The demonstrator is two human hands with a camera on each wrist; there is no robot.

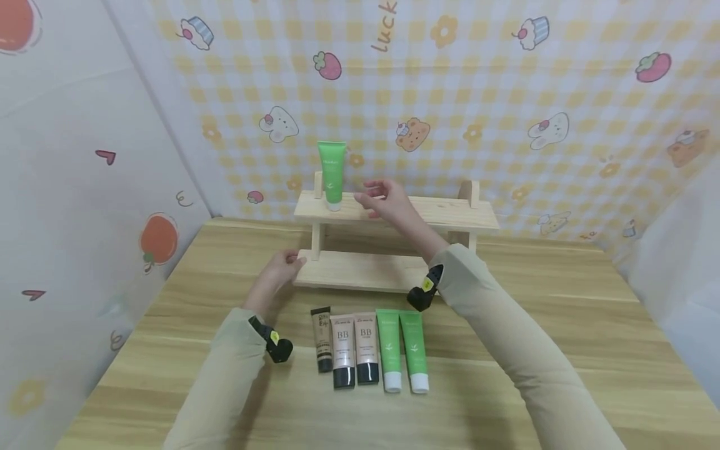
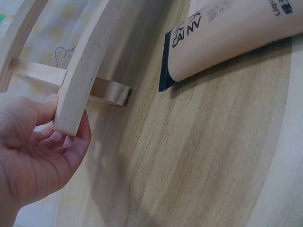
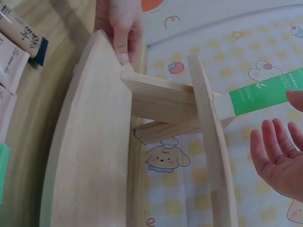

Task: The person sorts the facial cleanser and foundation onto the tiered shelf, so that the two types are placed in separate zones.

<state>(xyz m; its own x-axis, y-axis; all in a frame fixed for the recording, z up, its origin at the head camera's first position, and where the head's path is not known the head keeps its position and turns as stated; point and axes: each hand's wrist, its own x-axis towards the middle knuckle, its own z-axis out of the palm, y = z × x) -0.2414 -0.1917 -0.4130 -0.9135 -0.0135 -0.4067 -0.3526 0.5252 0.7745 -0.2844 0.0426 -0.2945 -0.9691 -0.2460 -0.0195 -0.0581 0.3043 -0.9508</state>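
A two-tier wooden rack (image 1: 450, 212) stands at the back of the table. My left hand (image 1: 278, 272) grips the left end of its lower shelf (image 2: 83, 80), thumb on top and fingers curled beneath. On the left part of the upper shelf a green squeeze tube (image 1: 332, 169) stands upright on its white cap. Just to the right of that tube is my right hand (image 1: 388, 200), fingers loosely bent and holding nothing. In the right wrist view its thumb (image 3: 296, 98) overlaps the tube's edge.
In front of the rack lie a small beige tube with a black cap (image 1: 322, 337), two pink BB cream tubes (image 1: 343, 344) and two more green tubes (image 1: 389, 344), side by side. A yellow checked cloth (image 1: 365, 87) hangs behind, with a white patterned sheet (image 1: 84, 187) at left.
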